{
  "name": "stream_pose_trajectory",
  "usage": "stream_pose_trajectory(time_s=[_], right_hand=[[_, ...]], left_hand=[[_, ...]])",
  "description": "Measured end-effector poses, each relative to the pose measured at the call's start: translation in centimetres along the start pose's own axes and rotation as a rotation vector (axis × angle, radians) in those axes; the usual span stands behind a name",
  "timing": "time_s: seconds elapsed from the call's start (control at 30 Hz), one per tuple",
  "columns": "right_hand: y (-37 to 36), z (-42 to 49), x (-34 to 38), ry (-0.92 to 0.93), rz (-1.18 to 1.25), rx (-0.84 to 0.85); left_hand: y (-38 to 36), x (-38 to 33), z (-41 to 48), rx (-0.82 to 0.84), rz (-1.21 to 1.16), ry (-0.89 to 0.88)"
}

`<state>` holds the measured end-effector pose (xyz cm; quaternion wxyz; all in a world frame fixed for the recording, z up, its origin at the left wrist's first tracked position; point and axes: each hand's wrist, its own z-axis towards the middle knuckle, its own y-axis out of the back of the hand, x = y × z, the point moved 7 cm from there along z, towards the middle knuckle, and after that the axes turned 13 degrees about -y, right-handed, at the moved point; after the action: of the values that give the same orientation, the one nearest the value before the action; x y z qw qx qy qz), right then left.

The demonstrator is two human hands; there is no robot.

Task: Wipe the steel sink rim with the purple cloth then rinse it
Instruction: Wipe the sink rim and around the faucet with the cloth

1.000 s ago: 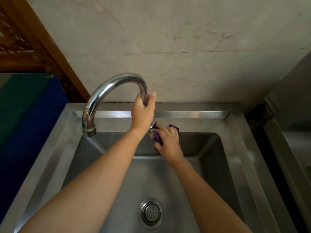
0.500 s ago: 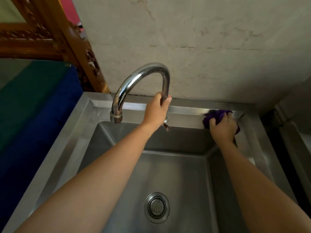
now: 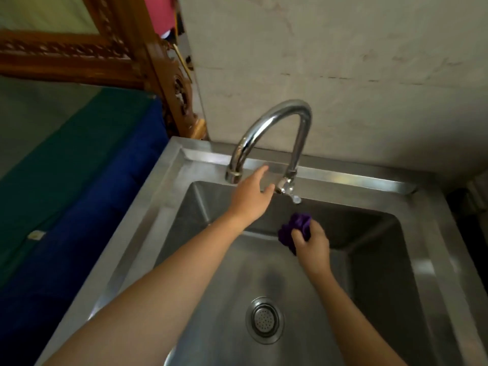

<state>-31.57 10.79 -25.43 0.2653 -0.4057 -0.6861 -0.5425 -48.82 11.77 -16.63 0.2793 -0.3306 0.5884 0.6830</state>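
Observation:
A steel sink fills the view, its back rim (image 3: 343,178) running under the wall. The chrome gooseneck faucet (image 3: 274,112) arches over it, with its small tap handle (image 3: 286,187) at the base. My left hand (image 3: 250,196) hovers open just left of that handle, fingers spread, touching nothing. My right hand (image 3: 313,247) is over the basin, shut on the bunched purple cloth (image 3: 294,228), which sits just below the tap handle. No water stream is visible.
The round drain strainer (image 3: 264,319) lies at the basin bottom. A blue and green cloth surface (image 3: 79,194) borders the sink on the left. A carved wooden frame (image 3: 148,62) stands at the back left, and a marble wall (image 3: 343,62) behind.
My left hand has let go of the faucet neck and opened. My right hand carried the cloth from the back right rim down into the basin under the tap handle.

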Motion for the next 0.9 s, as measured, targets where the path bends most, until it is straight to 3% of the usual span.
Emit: stream_pose_trajectory(time_s=[0.13,0.27,0.37,0.53,0.7,0.9], right_hand=[[-5.6,-4.3,3.1,0.074,0.106,0.164],[-8.9,-4.1,9.3,0.264,0.056,0.214],[-11.3,-1.1,12.2,0.315,-0.032,0.159],[-14.0,3.7,12.8,0.103,-0.185,0.094],[-19.7,1.8,16.4,0.448,-0.600,0.105],[-22.8,1.5,18.6,0.572,-0.634,0.218]], left_hand=[[5.9,6.1,-5.0,-0.062,0.418,0.017],[8.8,12.9,-9.0,0.148,0.724,0.145],[8.6,15.6,-10.8,0.238,0.843,0.095],[8.4,16.1,-11.3,0.152,0.938,0.003],[8.2,16.4,-11.3,0.108,0.886,-0.038],[8.2,16.9,-11.2,0.128,0.878,-0.040]])
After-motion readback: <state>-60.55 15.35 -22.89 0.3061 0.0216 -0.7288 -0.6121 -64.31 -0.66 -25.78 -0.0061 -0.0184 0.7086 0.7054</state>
